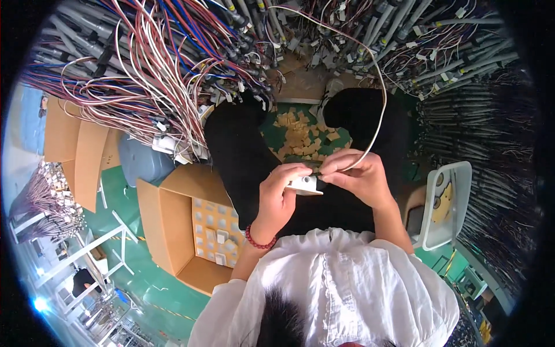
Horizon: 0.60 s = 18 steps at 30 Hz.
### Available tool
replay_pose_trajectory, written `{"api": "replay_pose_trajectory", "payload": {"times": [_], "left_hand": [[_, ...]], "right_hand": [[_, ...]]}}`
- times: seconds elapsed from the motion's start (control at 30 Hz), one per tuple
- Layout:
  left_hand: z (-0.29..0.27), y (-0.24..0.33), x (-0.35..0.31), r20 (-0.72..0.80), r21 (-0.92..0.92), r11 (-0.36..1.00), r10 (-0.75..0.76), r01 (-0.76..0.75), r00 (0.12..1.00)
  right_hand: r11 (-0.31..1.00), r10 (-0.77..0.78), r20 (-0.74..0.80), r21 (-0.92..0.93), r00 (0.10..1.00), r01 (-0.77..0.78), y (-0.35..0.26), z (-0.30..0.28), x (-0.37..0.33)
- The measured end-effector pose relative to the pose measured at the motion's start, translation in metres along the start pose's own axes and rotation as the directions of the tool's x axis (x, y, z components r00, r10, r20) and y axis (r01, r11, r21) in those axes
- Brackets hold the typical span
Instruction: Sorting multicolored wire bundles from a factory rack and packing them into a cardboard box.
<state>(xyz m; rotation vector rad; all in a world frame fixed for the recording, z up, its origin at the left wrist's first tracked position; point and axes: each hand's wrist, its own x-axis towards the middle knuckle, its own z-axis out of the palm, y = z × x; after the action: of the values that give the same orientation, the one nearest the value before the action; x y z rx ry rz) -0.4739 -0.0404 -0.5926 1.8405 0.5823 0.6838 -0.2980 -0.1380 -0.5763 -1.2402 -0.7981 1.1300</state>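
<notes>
In front of my lap, my left hand (280, 191) grips a small white plastic housing (305, 184) with a round hole in its face. My right hand (358, 175) pinches a white cable (381, 110) close beside the housing. The cable arcs up and away to the wire bundles at the far side. Fingers hide the cable's end, so I cannot tell whether it touches the housing. Both hands are nearly together above my dark trousers.
An open cardboard box (167, 231) with white parts in rows stands at left. A clear plastic bin (448, 202) is at right. Bundled wires (156, 63) hang far left, grey cables (474, 121) at right. Cardboard scraps (300, 136) litter the green floor between my legs.
</notes>
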Motion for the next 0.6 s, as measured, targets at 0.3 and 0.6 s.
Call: {"api": "replay_pose_trajectory", "payload": {"times": [0.3,0.6], "left_hand": [[0.002,0.007,0.000,-0.014,0.091,0.996,0.016,-0.015,1.000],[0.005,0.009,0.004,0.030,0.246,0.956,0.161,-0.163,0.987]], "right_hand": [[0.991,0.058,-0.093,0.122,0.994,-0.047,-0.011,0.008,-0.004],[0.992,0.116,-0.093,0.071,0.989,-0.109,-0.018,0.007,-0.011]]}}
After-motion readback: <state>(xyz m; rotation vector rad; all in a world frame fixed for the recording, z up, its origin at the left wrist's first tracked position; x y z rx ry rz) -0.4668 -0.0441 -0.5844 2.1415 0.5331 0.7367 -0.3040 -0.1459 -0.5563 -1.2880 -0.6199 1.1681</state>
